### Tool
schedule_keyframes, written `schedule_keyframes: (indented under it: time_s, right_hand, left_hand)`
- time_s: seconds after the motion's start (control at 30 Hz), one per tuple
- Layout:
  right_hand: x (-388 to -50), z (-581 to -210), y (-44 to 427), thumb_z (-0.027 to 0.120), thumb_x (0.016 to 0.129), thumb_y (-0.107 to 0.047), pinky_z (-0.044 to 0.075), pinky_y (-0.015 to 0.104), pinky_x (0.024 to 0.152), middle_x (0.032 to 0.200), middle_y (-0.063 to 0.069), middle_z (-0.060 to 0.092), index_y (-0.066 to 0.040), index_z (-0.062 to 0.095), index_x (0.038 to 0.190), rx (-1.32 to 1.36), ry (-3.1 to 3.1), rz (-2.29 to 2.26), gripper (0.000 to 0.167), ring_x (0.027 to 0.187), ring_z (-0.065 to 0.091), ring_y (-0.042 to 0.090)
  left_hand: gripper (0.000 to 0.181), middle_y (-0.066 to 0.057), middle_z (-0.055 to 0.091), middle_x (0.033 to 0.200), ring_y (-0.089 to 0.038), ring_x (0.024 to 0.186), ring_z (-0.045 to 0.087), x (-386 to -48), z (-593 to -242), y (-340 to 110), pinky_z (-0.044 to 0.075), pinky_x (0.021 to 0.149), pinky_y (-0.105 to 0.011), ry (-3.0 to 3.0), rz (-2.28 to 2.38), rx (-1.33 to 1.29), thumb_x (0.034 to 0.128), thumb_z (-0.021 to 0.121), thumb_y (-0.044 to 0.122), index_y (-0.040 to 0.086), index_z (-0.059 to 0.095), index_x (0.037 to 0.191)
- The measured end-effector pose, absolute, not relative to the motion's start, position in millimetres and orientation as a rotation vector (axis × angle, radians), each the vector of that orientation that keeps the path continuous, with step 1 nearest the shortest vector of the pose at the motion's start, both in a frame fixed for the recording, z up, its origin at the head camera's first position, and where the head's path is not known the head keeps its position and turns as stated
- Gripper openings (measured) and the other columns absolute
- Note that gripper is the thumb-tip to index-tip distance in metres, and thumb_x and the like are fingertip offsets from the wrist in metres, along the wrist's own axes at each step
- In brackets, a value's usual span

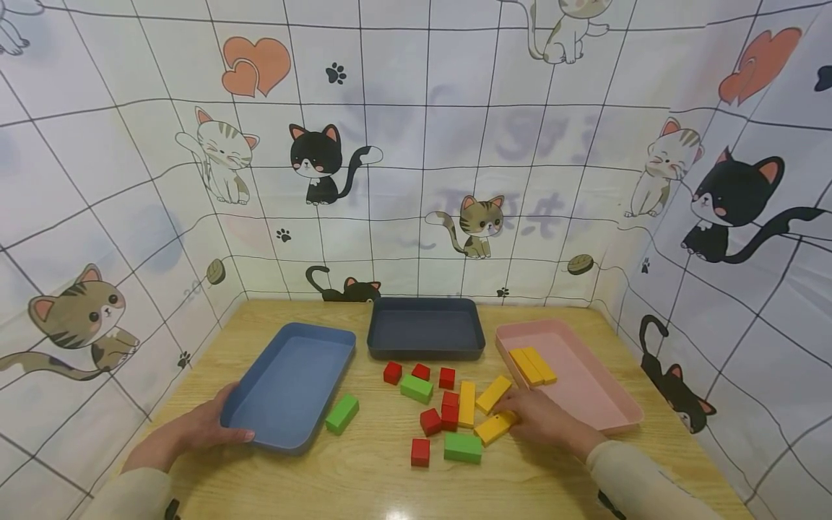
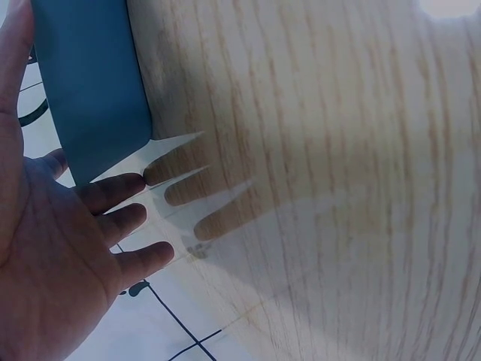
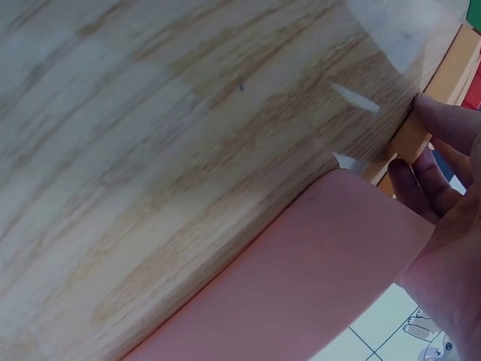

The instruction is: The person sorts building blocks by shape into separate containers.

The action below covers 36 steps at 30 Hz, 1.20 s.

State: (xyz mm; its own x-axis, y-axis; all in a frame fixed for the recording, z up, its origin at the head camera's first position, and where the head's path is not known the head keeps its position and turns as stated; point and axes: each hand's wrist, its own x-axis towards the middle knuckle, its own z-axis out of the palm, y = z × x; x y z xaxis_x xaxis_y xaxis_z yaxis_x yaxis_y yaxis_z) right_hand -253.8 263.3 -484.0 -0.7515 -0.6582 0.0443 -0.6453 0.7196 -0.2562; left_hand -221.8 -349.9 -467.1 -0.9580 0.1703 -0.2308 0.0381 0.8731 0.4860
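My left hand [image 1: 204, 425] rests against the near left corner of the blue tray [image 1: 289, 390]. In the left wrist view its fingers lie fairly straight beside the tray wall [image 2: 98, 98]. The right hand [image 1: 536, 415] pinches a yellow block [image 1: 492, 430] by its right end, between thumb and fingertips; the right wrist view shows this grip on the block [image 3: 412, 139]. Just beyond is another yellow block [image 1: 494, 393], and a third yellow block [image 1: 466, 404] lies to the left. Two yellow blocks [image 1: 533, 365] sit inside the pink tray [image 1: 598, 383].
Several red cubes [image 1: 420, 453] lie mid-table, with green blocks [image 1: 463, 448] among them. One green block [image 1: 342, 414] is beside the blue tray. A dark navy tray [image 1: 425, 336] stands at the back. Cat-patterned cloth [image 1: 396, 159] encloses the table's back and sides.
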Motion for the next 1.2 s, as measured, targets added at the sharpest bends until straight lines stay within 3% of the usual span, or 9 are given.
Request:
schedule_keyframes:
  time_s: [0.6,0.77,0.93,1.03,1.2]
  right_hand:
    - [-256,-477,266,0.083,0.077,-0.020,0.042,0.055,0.094,0.105,-0.007,0.069,-0.019,0.077,0.106,-0.977,2.874,-0.490,0.030,0.102,0.061,0.018]
    - [-254,-471,266,0.081,0.080,-0.017,0.029,0.065,0.106,0.107,-0.005,0.069,-0.017,0.076,0.107,-0.856,2.881,-0.563,0.028,0.109,0.061,0.025]
    - [-254,-466,266,0.080,0.082,-0.018,0.019,0.063,0.113,0.112,-0.005,0.069,-0.019,0.074,0.108,-0.699,2.891,-0.649,0.027,0.117,0.058,0.029]
    - [-255,-463,265,0.081,0.082,-0.019,0.026,0.060,0.111,0.110,-0.005,0.069,-0.018,0.074,0.108,-0.655,2.906,-0.671,0.027,0.112,0.059,0.028]
    - [-258,-462,268,0.082,0.081,-0.019,0.045,0.049,0.094,0.106,-0.005,0.068,-0.016,0.073,0.106,-0.636,2.955,-0.720,0.027,0.098,0.059,0.020]
  left_hand:
    - [0.115,-0.049,0.020,0.145,-0.065,0.131,0.026,-221,-468,-351,0.028,0.103,-0.070,2.776,0.725,0.172,0.0804,0.079,0.049,-0.014,0.010,0.148]
    - [0.116,-0.049,0.019,0.145,-0.065,0.131,0.025,-220,-468,-351,0.027,0.104,-0.071,2.769,0.746,0.173,0.0801,0.080,0.048,-0.014,0.010,0.148]
    - [0.116,-0.049,0.019,0.145,-0.065,0.131,0.025,-221,-466,-350,0.026,0.104,-0.071,2.764,0.743,0.169,0.0803,0.080,0.049,-0.014,0.010,0.149]
    - [0.116,-0.049,0.019,0.145,-0.065,0.131,0.025,-221,-466,-350,0.026,0.104,-0.071,2.762,0.744,0.168,0.0804,0.080,0.048,-0.014,0.010,0.149]
    - [0.116,-0.049,0.019,0.145,-0.065,0.131,0.026,-221,-466,-350,0.027,0.104,-0.071,2.760,0.740,0.160,0.0804,0.080,0.048,-0.014,0.010,0.149]
